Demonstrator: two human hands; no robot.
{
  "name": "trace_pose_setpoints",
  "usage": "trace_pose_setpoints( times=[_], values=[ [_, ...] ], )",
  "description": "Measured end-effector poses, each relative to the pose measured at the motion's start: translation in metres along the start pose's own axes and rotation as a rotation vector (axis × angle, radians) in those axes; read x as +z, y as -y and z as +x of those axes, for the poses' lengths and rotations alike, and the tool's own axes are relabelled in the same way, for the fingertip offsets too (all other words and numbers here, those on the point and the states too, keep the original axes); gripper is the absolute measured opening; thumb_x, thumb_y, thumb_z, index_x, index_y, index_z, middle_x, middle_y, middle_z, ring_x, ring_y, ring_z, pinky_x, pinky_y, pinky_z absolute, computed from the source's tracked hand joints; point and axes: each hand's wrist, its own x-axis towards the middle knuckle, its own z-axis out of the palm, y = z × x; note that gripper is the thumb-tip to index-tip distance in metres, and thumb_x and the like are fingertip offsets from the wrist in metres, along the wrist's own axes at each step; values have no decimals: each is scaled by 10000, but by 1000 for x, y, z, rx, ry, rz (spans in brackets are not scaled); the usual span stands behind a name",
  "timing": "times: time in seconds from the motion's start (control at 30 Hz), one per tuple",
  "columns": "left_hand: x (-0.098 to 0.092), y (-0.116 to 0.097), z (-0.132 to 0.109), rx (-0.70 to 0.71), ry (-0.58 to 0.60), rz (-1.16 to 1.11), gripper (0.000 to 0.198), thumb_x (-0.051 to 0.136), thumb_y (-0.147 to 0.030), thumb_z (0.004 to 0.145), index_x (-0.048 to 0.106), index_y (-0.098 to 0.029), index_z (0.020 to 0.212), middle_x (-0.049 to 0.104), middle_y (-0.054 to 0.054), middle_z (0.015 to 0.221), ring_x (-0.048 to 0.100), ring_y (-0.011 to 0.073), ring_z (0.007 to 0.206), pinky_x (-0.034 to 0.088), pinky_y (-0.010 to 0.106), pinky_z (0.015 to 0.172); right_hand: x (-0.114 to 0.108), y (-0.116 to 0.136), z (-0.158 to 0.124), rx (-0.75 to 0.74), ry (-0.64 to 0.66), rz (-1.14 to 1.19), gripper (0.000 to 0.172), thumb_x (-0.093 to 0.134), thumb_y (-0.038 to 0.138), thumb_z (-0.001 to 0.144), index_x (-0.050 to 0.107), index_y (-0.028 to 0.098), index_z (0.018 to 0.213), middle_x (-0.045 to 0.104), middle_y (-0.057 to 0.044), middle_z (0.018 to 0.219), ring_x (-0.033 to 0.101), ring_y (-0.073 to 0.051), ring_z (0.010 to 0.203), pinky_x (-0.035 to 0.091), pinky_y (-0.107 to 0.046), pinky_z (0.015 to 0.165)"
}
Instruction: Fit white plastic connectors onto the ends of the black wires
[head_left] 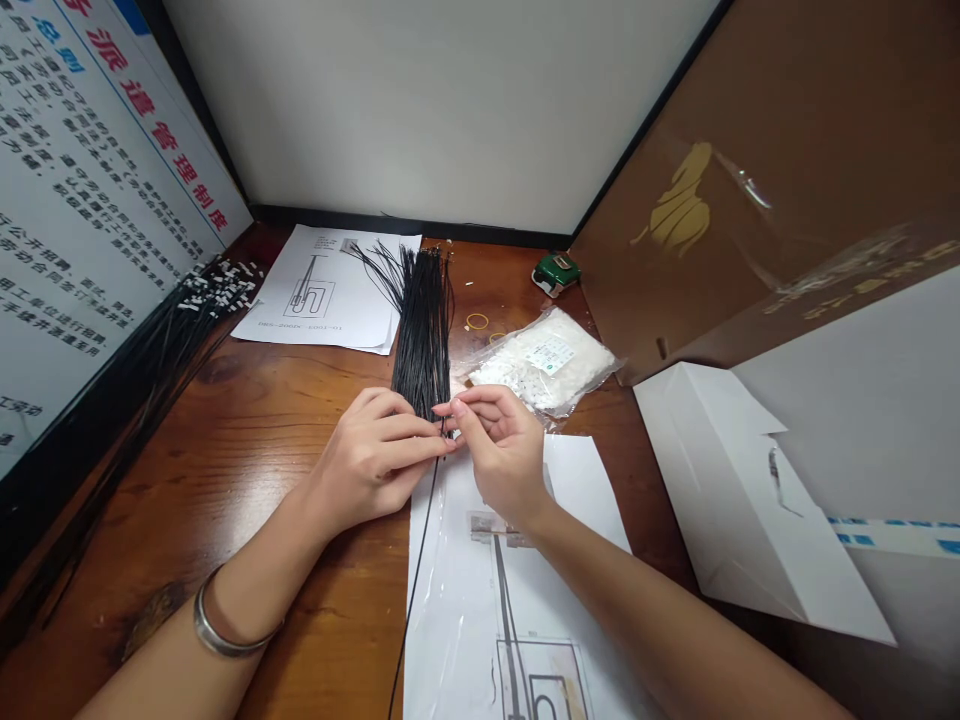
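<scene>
My left hand (382, 450) is closed in a pinch on a thin black wire (421, 560), which trails down toward the near edge. Touching it fingertip to fingertip, my right hand (499, 440) is pinched at the wire's end; any small part between its fingers is too hidden to make out. Just beyond my hands lies a thick bundle of black wires (421, 330). A clear plastic bag of small white pieces (551, 355) rests behind my right hand. Beneath my right hand and forearm is a printed drawing sheet (457, 620).
Another drawing sheet (322, 300) lies at the back left. Black wires with white ends (217, 290) lean by the left board. A green tape measure (556, 273) and a yellow rubber band (477, 322) lie at the back. A brown box (750, 180) and a white carton (742, 480) bound the right.
</scene>
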Motion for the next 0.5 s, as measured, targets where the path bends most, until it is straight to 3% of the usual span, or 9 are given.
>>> trace_pose_setpoints(
  times=[0.1,0.17,0.3,0.4,0.5],
  values=[
    [2,-5,1,-115,-60,-111,240,583,-88,814,688,-200,998,731,31,825,578,159,710,476,323,692,0,-1,-1,-56,-30,-4,94,626,270,853,573,193,860,720,-24,725,708,-149,642,583,-236,502],
    [4,-7,2,-314,-123,-190,219,551,-109,834,668,-164,1011,712,53,828,589,142,672,474,277,616,-1,-1,-3,-139,-1,-11,39,601,218,865,569,196,869,715,-22,710,713,-149,641,575,-226,484],
    [4,-10,5,-743,-202,-374,212,540,-265,884,667,-132,989,729,78,836,600,125,590,444,232,505,-3,-1,-8,-370,234,-73,113,571,94,851,580,196,899,725,-35,755,725,-150,663,588,-229,520],
    [4,-12,9,-884,-189,-570,241,587,-341,854,687,-128,907,743,73,801,542,92,458,407,218,427,-4,0,-9,-546,382,-147,169,571,44,826,591,193,904,738,-46,767,726,-153,662,595,-234,546],
    [4,-15,13,-961,-203,-715,208,657,-319,794,688,-129,871,744,59,766,476,61,382,374,202,376,-3,0,-9,-630,455,-204,172,567,45,826,594,197,903,746,-47,773,723,-154,658,604,-250,574]
  ],
)
